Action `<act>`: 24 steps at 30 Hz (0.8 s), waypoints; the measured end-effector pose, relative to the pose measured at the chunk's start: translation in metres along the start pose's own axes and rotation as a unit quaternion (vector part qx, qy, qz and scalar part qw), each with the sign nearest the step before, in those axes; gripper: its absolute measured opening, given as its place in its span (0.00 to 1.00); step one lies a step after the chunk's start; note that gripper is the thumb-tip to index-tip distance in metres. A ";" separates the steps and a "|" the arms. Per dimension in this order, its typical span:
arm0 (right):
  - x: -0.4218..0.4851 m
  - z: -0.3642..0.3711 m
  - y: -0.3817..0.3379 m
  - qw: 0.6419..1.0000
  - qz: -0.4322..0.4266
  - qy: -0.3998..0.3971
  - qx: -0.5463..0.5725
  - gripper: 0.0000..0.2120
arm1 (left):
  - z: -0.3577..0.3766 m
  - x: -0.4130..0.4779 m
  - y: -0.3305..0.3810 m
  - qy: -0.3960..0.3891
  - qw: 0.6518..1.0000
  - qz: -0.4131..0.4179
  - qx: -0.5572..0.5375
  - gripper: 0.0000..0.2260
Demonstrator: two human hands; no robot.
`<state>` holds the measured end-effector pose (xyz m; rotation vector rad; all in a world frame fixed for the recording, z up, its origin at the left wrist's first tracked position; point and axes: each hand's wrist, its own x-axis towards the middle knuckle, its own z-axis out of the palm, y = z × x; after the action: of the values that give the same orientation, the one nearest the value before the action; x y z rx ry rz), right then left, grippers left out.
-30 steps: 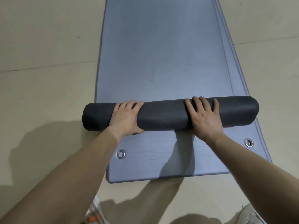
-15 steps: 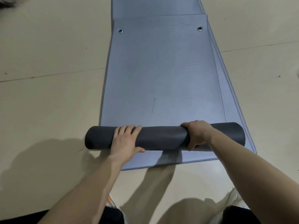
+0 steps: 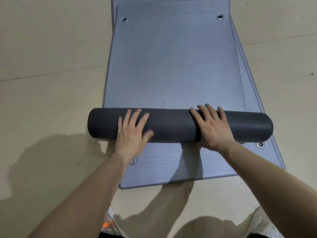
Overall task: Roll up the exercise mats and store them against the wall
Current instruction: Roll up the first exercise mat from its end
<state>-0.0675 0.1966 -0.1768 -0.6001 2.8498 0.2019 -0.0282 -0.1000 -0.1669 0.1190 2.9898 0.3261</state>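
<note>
A dark grey rolled part of an exercise mat (image 3: 173,125) lies crosswise on a stack of flat grey-blue mats (image 3: 173,62). The top mat's unrolled stretch runs away from me, with metal eyelets at its far corners. My left hand (image 3: 133,133) lies flat on the roll's left half with straight fingers, slightly blurred. On the right half, my right hand (image 3: 211,128) presses down with its fingers spread over the top. The mat beneath (image 3: 163,170) shows in front of the roll, with eyelets near its corners.
Beige floor (image 3: 51,83) surrounds the mats on both sides. More mat edges stick out along the stack's right side (image 3: 250,78). My knees and a bit of orange (image 3: 106,225) show at the bottom edge.
The roll has moved away from me along the mat and grown thicker. My right hand went from curled round the roll to flat on top; my left hand stayed flat.
</note>
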 end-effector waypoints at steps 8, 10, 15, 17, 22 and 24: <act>0.015 0.006 -0.009 0.997 0.055 0.046 -0.038 0.49 | 0.000 0.054 -0.015 -0.066 0.990 0.027 0.125 0.56; 0.021 -0.003 -0.006 0.998 0.052 0.031 -0.034 0.47 | -0.009 0.055 -0.014 -0.081 0.988 0.036 0.130 0.53; -0.016 -0.024 -0.012 0.995 -0.004 -0.098 0.003 0.51 | -0.027 0.015 -0.003 -0.216 0.970 0.019 0.110 0.54; -0.029 -0.030 -0.012 0.990 -0.033 -0.136 0.019 0.49 | -0.031 -0.005 0.001 -0.278 0.957 0.011 0.082 0.54; -0.057 -0.027 -0.036 0.990 0.024 -0.141 0.022 0.63 | -0.046 -0.003 0.004 -0.375 0.927 -0.020 0.009 0.50; -0.072 -0.013 -0.049 0.994 0.034 -0.107 0.016 0.67 | -0.050 0.008 0.001 -0.403 0.914 -0.034 -0.010 0.51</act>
<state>0.0148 0.1771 -0.1511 -0.4468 2.6632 0.2184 -0.0435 -0.1085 -0.1192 0.1104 2.1620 0.2214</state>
